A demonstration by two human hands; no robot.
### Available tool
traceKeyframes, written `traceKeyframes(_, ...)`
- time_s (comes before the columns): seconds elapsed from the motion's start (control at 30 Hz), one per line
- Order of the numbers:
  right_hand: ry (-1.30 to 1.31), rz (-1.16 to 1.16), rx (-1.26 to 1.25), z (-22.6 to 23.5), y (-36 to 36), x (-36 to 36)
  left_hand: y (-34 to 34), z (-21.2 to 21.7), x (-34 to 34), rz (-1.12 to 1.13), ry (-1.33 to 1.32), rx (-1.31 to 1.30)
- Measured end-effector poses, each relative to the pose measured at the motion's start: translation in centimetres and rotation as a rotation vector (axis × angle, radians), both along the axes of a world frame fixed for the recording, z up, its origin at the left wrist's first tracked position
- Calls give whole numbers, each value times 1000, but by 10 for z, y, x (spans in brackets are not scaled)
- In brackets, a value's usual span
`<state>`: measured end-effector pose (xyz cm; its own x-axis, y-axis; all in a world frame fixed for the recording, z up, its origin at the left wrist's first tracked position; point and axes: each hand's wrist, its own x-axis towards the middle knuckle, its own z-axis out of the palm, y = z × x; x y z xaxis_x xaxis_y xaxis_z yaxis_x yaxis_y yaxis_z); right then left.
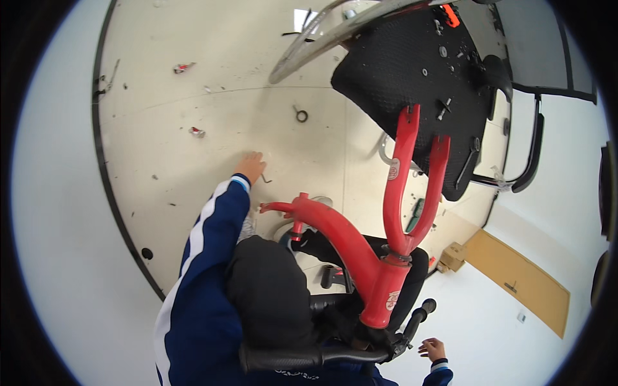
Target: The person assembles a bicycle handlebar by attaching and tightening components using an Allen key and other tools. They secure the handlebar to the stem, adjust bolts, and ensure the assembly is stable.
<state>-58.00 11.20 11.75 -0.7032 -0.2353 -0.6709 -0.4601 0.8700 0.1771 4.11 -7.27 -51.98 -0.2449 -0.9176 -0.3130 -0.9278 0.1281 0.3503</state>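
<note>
Two hands busy here, well apart from each other. The left hand is stretched way out over the pale floor, fingers spread and pressing down right beside a small bent hex key that lies just off the fingertips. It isn't gripped yet, just touching or almost touching, hard to say. The right hand sits low by the black handlebar grip, fingers loosely apart, holding nothing as far as I can see.

Between them is the red bike frame, upside down with its fork legs sticking up, resting across the person's dark lap.

If I were doing this reach, I'd slide the key toward me with a fingertip first, then pinch the long leg of it, since it lies flat and is fiddly to lift straight off a smooth floor. I'd also get the other hand on the bars so the frame doesn't roll off while leaning that far.

Labels and such: there's a small oval white-and-red sticker high on one fork leg, another pale one on the head tube lower down. A little brown cardboard box sits right of the frame, beside a flat tan cardboard sheet. A black mat up top carries loose bolts, and a metal ring lies alone on the floor.
</note>
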Motion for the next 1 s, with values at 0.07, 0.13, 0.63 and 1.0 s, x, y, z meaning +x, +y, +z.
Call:
traceKeyframes(0.07, 21, -31, 65, 7, -1, 25, 11, -17, 10, -15, 24, -95)
traceKeyframes(0.13, 16, -15, 56, 10, -2, 30, 21, -38, 18, -116, -16, -75)
traceKeyframes(0.63, -348, 442, -582, -131, -124, 14, 131, 176, 151, 595, 328, 44)
traceKeyframes(1.0, -1249, 781, -1095, 4, -218, 300, 90, 606, 52, 578, 884, -587)
